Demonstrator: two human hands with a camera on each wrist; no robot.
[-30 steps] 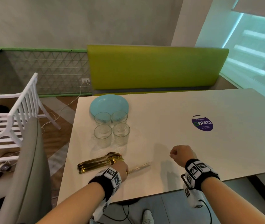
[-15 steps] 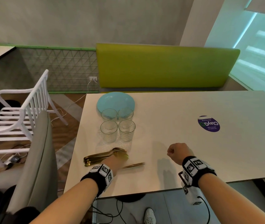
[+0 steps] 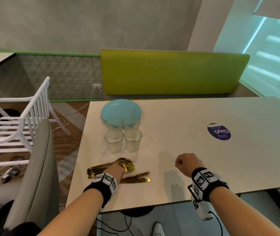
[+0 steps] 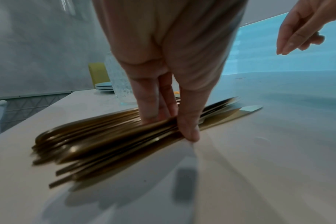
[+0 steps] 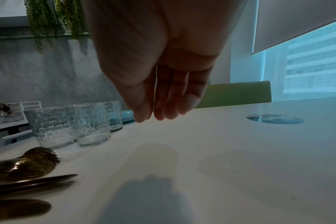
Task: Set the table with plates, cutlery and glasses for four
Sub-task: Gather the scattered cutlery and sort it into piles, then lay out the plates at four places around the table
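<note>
My left hand (image 4: 169, 84) pinches the gold cutlery bundle (image 4: 105, 141), lower left on the tabletop (image 3: 204, 167). Right hand (image 3: 186, 163) hovers loosely curled, holding nothing. Risk: loose pieces could slide out on lifting and strike the glasses (image 3: 123, 133) just above.

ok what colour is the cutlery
Gold; the cutlery shows best in the head view.

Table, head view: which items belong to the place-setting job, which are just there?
Job items: stack of blue plates; four glasses; gold cutlery pile, left hand on it; gold knife beside it.

Bystanders: purple sticker; white chair; green bench back; floor cables.
</note>
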